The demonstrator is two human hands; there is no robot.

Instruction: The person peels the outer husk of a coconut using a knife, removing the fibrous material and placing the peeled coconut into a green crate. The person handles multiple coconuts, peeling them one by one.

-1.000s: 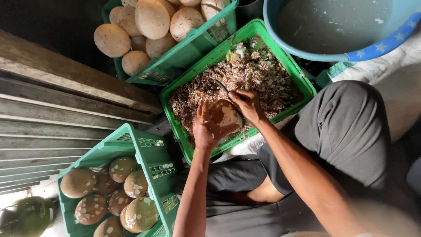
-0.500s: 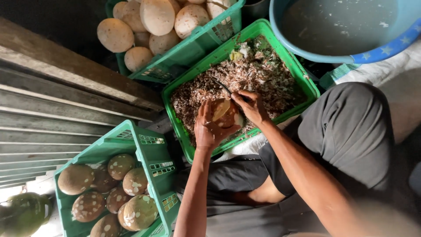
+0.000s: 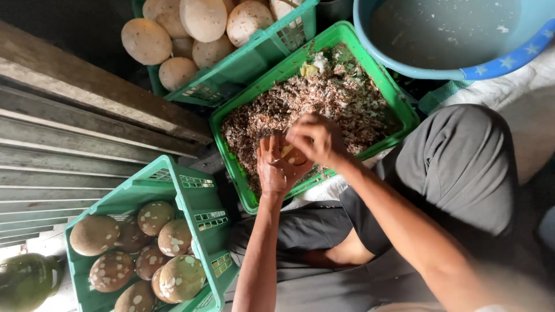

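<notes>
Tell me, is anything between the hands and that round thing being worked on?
Nothing visible. The left hand cups the round brown fruit from below and the right hand presses on it from above, both touching it directly, over the green crate of peelings.

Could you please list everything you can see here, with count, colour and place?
Middle crate: one, green, centre, filled with brown and white peelings.
Top crate: one, green, upper middle, holding pale tan round fruits.
Lower crate: one, green, lower left, holding brown white-spotted round fruits.
Basin: one, blue, top right.
Wooden planks: several, grey-brown, left.
Green object: one, dark green, bottom left corner; kind unclear.
Held fruit: one, brown and yellowish, between both hands, over the middle crate.
Left hand: cups the held fruit.
Right hand: on the held fruit.
</notes>
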